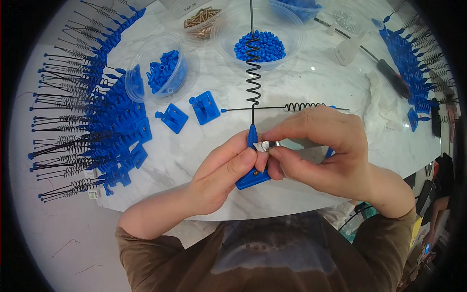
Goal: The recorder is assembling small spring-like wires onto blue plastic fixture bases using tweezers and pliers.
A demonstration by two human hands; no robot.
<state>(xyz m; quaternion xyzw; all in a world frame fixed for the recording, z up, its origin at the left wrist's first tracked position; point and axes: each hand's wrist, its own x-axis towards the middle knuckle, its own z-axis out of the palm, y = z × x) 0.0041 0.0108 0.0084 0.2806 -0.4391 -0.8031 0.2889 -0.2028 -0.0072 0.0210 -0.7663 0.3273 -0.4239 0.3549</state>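
My left hand grips a blue plastic base with a black wire spring antenna rising from it, pointing away from me. My right hand pinches a small white sticker label between thumb and forefinger, right against the blue part's neck. A second spring antenna lies across the table just behind my right hand, its blue base mostly hidden by the hand.
Two loose blue bases lie ahead on the white marble table. Clear tubs hold blue beads, blue plastic parts and brass screws. Several finished antennas fan out at left and right. A black screwdriver lies at right.
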